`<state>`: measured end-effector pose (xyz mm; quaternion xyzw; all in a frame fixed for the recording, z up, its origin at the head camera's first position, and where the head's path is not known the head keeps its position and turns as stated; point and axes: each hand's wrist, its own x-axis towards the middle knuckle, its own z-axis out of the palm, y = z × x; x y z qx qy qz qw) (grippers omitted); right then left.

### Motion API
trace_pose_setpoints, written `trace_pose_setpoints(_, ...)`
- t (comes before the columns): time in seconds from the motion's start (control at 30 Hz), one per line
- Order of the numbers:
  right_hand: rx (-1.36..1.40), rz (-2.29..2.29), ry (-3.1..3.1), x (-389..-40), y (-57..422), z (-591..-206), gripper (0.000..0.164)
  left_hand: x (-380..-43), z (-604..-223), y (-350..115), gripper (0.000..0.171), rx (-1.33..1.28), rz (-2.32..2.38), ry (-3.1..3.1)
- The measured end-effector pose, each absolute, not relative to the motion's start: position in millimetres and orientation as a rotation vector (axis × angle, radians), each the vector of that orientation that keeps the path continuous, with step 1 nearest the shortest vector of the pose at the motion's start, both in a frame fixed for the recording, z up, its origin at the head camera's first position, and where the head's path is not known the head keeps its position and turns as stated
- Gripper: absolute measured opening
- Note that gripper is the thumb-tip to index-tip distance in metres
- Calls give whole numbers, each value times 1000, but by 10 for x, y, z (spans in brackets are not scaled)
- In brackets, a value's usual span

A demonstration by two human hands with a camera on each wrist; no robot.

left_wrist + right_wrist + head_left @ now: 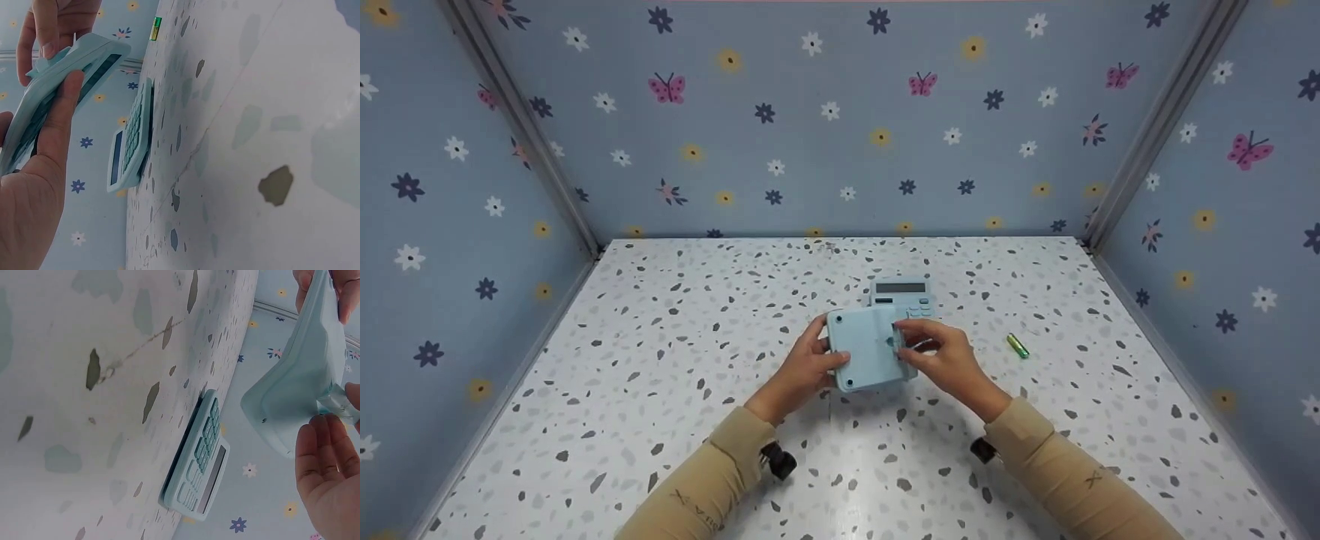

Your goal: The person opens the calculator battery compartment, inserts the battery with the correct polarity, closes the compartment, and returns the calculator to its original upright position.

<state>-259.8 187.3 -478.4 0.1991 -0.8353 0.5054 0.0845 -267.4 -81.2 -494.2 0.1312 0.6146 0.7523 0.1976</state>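
Note:
My left hand [804, 367] grips a light-blue calculator [864, 349] by one side, thumb on its back. The calculator is lifted over the table, back turned up, with dark round feet at its corners. Its screen and keys face downward in the left wrist view. At its other end, my right hand [952, 360] pinches the battery cover [336, 403], a small light-blue piece, between thumb and fingers. The cover stands tilted at the calculator's back; the battery slot is mostly hidden by the fingers.
A second light-blue calculator [901, 289] lies face up just behind the hands, partly covered by the held one. To the right of my right hand, a green battery [1018, 346] lies on the speckled white table [682, 330]. Flower-patterned walls [825, 150] enclose the back and sides.

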Motion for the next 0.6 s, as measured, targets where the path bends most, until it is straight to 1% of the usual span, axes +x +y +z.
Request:
trace_pose_setpoints(0.2, 592, 1528, -2455, -2595, 1859, -4771, 39, -2670, -4927, -825, 75, 354, 2105, 1739)
trace_pose_setpoints(0.6, 467, 1490, -2443, -2676, 2007, -4721, 40, -2678, -4938, -907, 76, 329, 2097, 1774)
